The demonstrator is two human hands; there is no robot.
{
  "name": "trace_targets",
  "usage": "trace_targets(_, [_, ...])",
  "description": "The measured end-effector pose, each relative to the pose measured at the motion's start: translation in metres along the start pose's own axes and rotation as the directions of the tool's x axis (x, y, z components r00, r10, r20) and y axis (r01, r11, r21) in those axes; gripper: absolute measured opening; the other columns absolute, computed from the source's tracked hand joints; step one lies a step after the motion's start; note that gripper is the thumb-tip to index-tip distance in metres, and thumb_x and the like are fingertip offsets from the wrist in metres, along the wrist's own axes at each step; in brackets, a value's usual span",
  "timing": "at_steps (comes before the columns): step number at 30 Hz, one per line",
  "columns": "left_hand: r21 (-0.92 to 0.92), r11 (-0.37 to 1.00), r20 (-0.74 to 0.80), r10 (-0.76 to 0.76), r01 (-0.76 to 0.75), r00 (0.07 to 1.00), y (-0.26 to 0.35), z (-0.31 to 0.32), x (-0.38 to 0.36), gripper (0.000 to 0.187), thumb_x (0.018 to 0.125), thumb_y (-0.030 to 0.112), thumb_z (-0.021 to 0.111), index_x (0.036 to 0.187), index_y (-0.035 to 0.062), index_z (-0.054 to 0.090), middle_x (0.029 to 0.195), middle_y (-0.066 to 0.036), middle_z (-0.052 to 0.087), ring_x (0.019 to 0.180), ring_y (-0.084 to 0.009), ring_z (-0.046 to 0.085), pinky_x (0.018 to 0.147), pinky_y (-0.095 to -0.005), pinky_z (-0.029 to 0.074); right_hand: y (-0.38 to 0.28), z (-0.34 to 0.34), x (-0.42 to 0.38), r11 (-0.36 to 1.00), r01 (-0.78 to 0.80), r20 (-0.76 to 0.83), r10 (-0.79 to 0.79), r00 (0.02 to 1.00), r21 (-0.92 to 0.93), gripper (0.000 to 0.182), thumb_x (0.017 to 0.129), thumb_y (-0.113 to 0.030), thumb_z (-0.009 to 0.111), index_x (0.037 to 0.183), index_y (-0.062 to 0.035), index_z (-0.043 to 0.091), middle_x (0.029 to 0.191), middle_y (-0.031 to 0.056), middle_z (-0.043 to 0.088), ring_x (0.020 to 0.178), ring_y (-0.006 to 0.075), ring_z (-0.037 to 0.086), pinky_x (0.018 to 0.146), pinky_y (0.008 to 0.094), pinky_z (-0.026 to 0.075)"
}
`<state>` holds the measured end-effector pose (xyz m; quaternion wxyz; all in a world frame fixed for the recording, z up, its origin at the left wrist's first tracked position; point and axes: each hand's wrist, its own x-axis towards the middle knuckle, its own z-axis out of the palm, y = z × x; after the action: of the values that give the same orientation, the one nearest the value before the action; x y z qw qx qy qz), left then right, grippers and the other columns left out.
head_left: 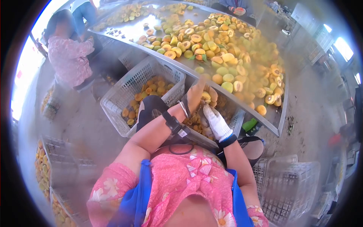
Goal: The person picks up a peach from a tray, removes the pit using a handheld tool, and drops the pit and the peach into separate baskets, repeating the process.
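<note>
My bare left hand (196, 95), with a bracelet at its wrist, is wrapped round a yellow apricot (206, 97) beside the metal table's front edge. Just below the fruit is my right hand (216, 122) in a white glove, its fingertips drawn together close to the apricot. Whatever those fingertips grip is too small to tell. Under both hands stands a crate (237, 122) with orange apricot pieces (197, 123) in it, partly hidden by my hands and wrists.
Whole and halved apricots (227, 58) are heaped on the metal table (181, 69). A white crate (115, 92) of apricots stands left of my knees. More crates (289, 189) stand at lower right. One person (70, 56) sits at upper left; another's hand (238, 11) shows beyond the table.
</note>
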<state>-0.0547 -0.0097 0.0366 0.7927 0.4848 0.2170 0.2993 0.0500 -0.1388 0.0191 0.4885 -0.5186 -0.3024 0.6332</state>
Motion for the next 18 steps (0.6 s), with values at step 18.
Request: trace_targets(18, [0.649,0.730,0.271,0.041,-0.214,0.962,-0.007,-0.017,0.004,0.072,0.106,0.052,0.038,0.072,-0.0033,0.070,0.070,-0.013,0.069,0.069,-0.0215,0.066,0.072,-0.0315,0.052,0.006,-0.006,0.011,0.876,-0.380,0.264,0.308,0.914,0.297,0.039,0.101,-0.053,0.051,0.103,-0.0137,0.052,0.059,-0.0043,0.038,0.035,0.0062,0.029,0.030,0.0210,0.023])
